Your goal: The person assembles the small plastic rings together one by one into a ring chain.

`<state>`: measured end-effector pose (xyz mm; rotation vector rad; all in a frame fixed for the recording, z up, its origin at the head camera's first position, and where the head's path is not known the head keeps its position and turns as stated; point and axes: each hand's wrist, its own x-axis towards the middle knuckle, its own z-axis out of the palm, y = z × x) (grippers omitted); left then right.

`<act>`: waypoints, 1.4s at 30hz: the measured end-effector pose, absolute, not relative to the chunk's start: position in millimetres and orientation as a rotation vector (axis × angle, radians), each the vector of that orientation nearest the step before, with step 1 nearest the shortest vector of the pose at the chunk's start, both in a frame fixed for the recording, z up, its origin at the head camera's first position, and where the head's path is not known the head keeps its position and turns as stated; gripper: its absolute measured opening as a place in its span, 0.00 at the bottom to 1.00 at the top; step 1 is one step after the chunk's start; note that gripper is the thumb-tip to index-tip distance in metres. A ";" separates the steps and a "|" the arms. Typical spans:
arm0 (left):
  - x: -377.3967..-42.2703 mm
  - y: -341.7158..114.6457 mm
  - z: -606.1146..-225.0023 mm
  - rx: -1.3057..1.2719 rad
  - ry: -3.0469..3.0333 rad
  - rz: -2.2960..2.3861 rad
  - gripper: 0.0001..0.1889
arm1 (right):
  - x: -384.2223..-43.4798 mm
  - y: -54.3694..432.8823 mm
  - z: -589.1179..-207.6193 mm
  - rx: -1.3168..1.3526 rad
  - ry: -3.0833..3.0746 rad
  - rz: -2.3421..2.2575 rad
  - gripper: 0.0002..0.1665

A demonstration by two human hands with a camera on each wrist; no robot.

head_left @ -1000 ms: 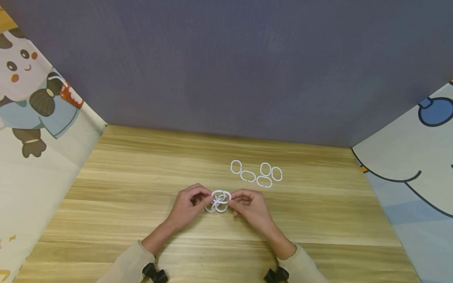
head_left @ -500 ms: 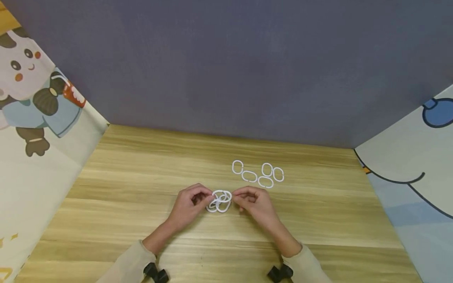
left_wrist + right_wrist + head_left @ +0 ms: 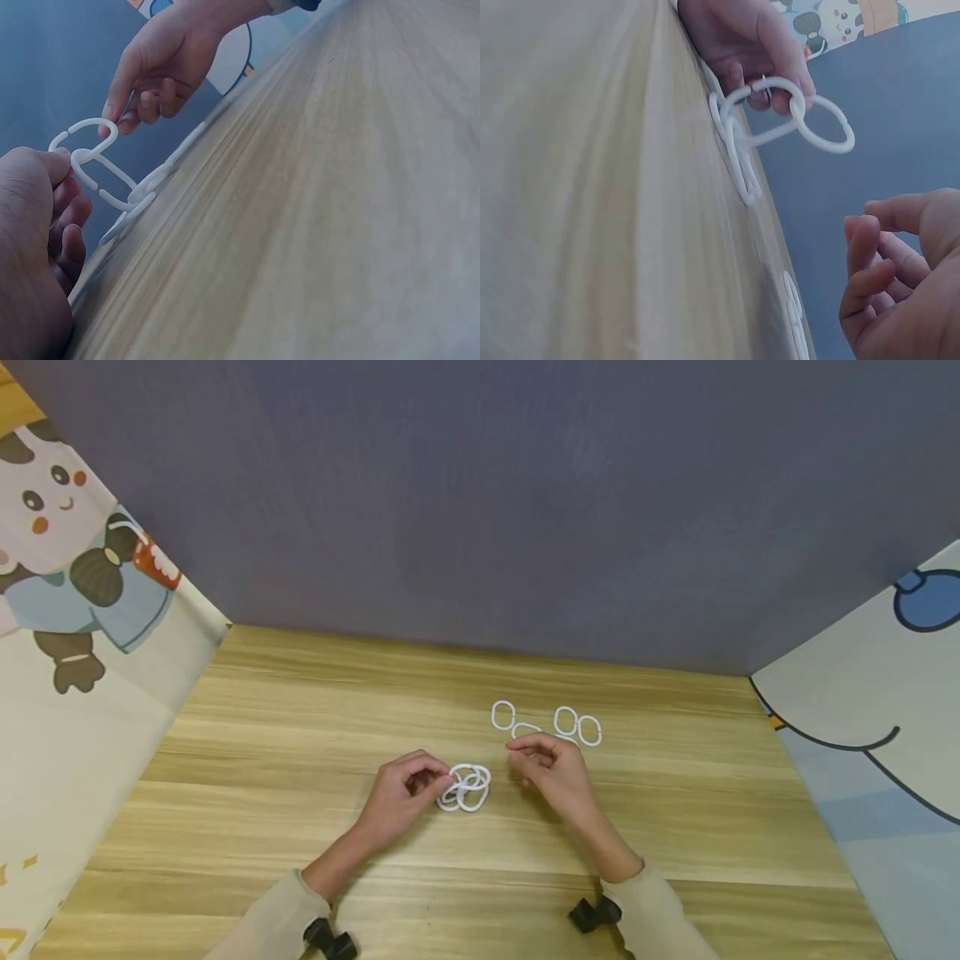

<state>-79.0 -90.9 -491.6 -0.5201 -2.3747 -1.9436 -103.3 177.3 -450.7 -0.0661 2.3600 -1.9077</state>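
Note:
My left hand (image 3: 397,793) pinches a white plastic chain link (image 3: 834,148) between thumb and forefinger, holding it above the table. Hooked through it is a second link (image 3: 771,136), which slants down to more joined links (image 3: 739,172) lying on the wood. Each link is an oval ring with a small gap in its side. My right hand (image 3: 555,772) hovers to the right of the chain, fingers loosely bent and thumb apart from them, with nothing in its grasp. In the head view it partly covers two loose links (image 3: 527,726) behind it.
Several loose white links lie beyond my right hand, including one at the left (image 3: 492,716) and one at the right (image 3: 600,732). A wood-grain table (image 3: 285,718) is bounded by a dark grey wall (image 3: 480,527) at the back and cartoon-printed panels (image 3: 97,668) at the sides.
My right hand has let go of the pinched link and moved right and away from me, toward the loose links. The left hand keeps its pinch in place.

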 end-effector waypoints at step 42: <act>-80.3 -89.5 -495.6 -0.530 -2.373 -1.921 0.06 | -166.3 144.7 -479.6 0.020 3.087 -1.107 0.08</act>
